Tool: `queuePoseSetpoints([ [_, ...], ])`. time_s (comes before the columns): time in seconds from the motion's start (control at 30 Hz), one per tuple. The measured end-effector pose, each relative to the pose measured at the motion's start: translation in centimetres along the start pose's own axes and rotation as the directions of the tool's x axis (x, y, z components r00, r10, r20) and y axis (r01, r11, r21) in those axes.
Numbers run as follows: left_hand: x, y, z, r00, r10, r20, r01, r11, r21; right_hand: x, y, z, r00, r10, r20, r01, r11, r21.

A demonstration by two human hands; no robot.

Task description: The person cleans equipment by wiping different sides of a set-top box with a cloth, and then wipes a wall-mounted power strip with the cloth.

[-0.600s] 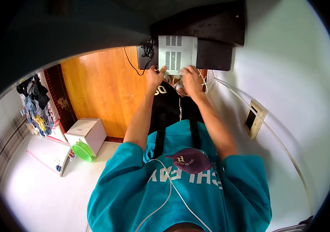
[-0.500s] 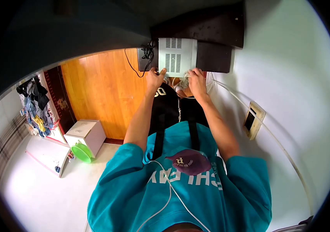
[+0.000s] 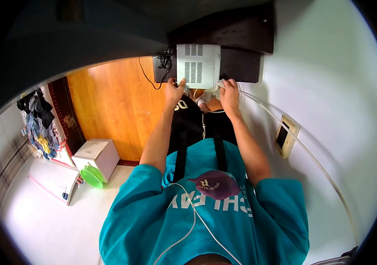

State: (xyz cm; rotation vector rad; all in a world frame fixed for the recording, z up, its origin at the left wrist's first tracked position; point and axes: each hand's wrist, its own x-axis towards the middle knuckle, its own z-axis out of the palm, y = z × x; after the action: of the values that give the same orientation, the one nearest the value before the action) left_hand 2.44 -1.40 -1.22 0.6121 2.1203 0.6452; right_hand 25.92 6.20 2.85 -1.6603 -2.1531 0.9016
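A pale metal box with rows of vent slots (image 3: 198,66) sits on a dark shelf (image 3: 240,65). At its near left corner is my left hand (image 3: 175,90), thumb on the box's edge and fingers curled beside it. My right hand (image 3: 229,93), near the box's right front corner, is closed on a whitish crumpled cloth (image 3: 217,89). A white cable (image 3: 265,104) runs off to the right from beside this hand. Black cables (image 3: 165,61) lie bunched on the shelf left of the box.
A wall socket frame (image 3: 287,136) is on the right wall. At the left are a white cabinet (image 3: 98,154), a green basin (image 3: 92,177) and hanging clothes (image 3: 40,117). A dark panel (image 3: 228,28) rises behind the box.
My right hand has moved right, away from the box's front edge, with the whitish cloth now showing more in it. My left hand has stayed at the box's left corner. The view has shifted slightly.
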Motion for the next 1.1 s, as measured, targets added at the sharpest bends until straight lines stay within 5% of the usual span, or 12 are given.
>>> queuePoseSetpoints([
  [0.07, -0.3, 0.6, -0.1, 0.998, -0.057, 0.01, 0.057, 0.997, -0.058, -0.9, 1.7, -0.5, 0.991, 0.038, -0.127, -0.035, 0.999, 0.024],
  [0.23, -2.0, 0.5, 1.3, 0.988, -0.002, -0.154, -0.033, 0.973, -0.228, -1.9, 2.8, -1.4, 0.987, 0.087, -0.138, -0.082, 0.996, 0.042],
  [0.37, -4.8, 1.4, 1.8, 0.956, -0.149, -0.253, 0.067, 0.95, -0.305, -1.3, 0.7, -2.6, 0.99, 0.073, -0.123, -0.046, 0.976, 0.214],
  [0.43, -4.7, 0.3, 2.1, 0.914, -0.325, 0.242, 0.405, 0.749, -0.525, -1.3, 0.2, -2.6, 0.986, 0.032, -0.164, 0.009, 0.971, 0.24],
  [0.47, -4.7, -0.1, 2.8, 0.9, -0.296, 0.319, 0.429, 0.728, -0.535, -1.4, 0.0, -2.7, 0.986, 0.003, -0.166, 0.038, 0.97, 0.239],
  [0.73, -1.8, 1.0, 7.8, 0.868, -0.287, 0.404, 0.486, 0.333, -0.808, -2.3, -1.6, -3.6, 0.985, -0.078, -0.151, 0.124, 0.937, 0.326],
  [0.9, -3.1, 0.8, 7.1, 0.926, -0.197, 0.321, 0.375, 0.408, -0.832, -2.7, -0.7, -4.4, 0.986, -0.081, -0.146, 0.133, 0.912, 0.388],
  [1.1, -5.4, 0.3, 1.9, 0.895, -0.136, 0.426, 0.434, 0.487, -0.758, -3.0, 2.0, -3.5, 0.991, 0.033, -0.126, 0.021, 0.913, 0.407],
])
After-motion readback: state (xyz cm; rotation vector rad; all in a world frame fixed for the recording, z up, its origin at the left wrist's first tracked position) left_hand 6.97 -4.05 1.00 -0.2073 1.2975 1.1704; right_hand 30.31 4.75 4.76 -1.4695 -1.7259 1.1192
